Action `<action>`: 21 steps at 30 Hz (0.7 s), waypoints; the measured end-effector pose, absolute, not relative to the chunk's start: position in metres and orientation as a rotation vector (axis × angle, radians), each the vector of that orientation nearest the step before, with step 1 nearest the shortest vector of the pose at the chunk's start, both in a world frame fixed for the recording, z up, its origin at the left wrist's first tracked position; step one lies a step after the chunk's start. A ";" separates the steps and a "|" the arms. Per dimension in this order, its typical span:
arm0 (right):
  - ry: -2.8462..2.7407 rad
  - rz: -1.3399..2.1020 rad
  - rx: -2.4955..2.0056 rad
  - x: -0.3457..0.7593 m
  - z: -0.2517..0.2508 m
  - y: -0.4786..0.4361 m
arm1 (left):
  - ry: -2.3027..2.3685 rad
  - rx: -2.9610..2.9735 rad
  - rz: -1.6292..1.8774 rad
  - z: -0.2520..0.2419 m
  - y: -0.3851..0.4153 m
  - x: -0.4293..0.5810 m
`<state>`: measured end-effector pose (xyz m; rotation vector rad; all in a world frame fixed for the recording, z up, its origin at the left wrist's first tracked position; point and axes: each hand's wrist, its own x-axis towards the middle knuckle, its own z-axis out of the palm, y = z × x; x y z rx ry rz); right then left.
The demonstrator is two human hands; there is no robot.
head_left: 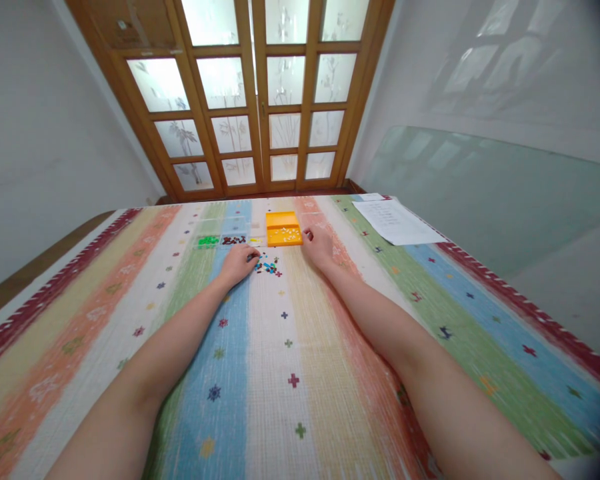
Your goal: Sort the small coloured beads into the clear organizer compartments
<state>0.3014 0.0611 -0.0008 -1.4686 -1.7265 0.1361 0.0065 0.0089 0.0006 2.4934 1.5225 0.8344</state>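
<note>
Fingers (251,256) of left hand (237,263) curled at loose beads (269,268); right hand (319,245) curled against orange tray (283,230); grip indeterminate.

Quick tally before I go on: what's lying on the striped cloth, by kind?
orange tray: 1
clear divided box: 1
loose pile of small pieces: 1
paper sheet: 1
Total: 4
</note>
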 end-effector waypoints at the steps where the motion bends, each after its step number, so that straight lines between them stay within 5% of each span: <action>1: -1.773 0.137 -1.445 0.296 0.001 0.058 | 1.508 2.500 0.829 0.001 0.009 0.007; 21: -2.542 0.109 -0.874 0.258 -0.005 0.029 | 1.433 2.592 0.837 0.000 0.006 0.015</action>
